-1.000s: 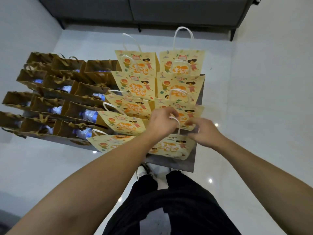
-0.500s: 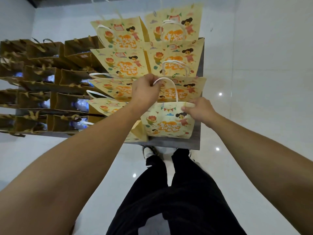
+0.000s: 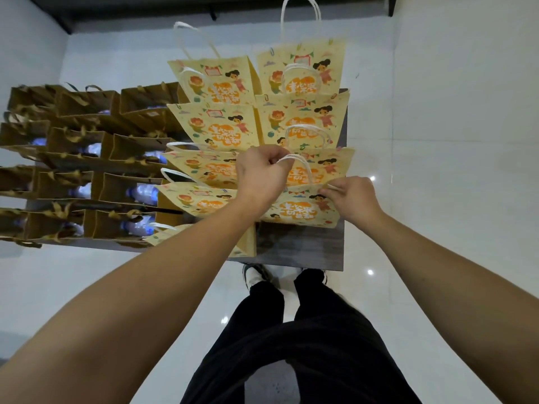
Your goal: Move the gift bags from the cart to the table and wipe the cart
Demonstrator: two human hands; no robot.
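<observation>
Head view, near to far. Black trousers (image 3: 306, 345), shoes (image 3: 256, 275) on white tile floor (image 3: 437, 141). Grey wood-grain cart top (image 3: 300, 243), bare strip at near edge. Nearest yellow cartoon gift bag (image 3: 300, 209) on cart: my left hand (image 3: 259, 173) curled round its white rope handle (image 3: 300, 164); my right hand (image 3: 350, 196) pinching its top edge. Beyond, more yellow bags (image 3: 215, 123) in two columns. Left: brown paper bags (image 3: 110, 158) in rows, water bottles (image 3: 143, 192) inside.
</observation>
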